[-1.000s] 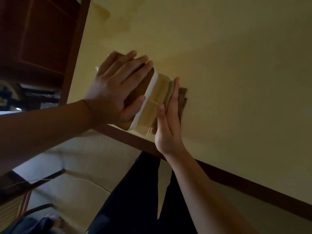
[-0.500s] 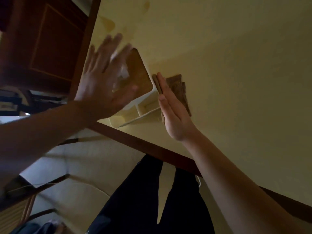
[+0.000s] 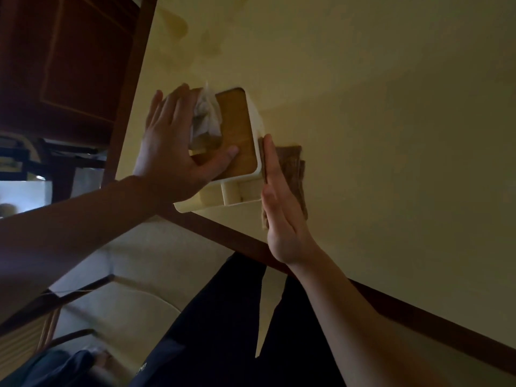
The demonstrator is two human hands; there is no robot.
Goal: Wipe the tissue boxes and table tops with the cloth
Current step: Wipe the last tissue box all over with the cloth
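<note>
Right hand [image 3: 282,219] flat, fingers straight, pressing brown cloth [image 3: 293,177] against side of tissue box [image 3: 240,135], at 3 o'clock from it. Left hand [image 3: 170,152] spread flat on box's wooden lid at 9 o'clock, gripping nothing, beside tissue [image 3: 206,115]. Box near table [image 3: 377,107] edge.

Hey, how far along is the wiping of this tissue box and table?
Done: nothing shows as finished. In hand: the right hand presses the cloth flat against the tissue box side, while the left hand steadies its top. Left: the table top, judging by stains at its far edge.
</note>
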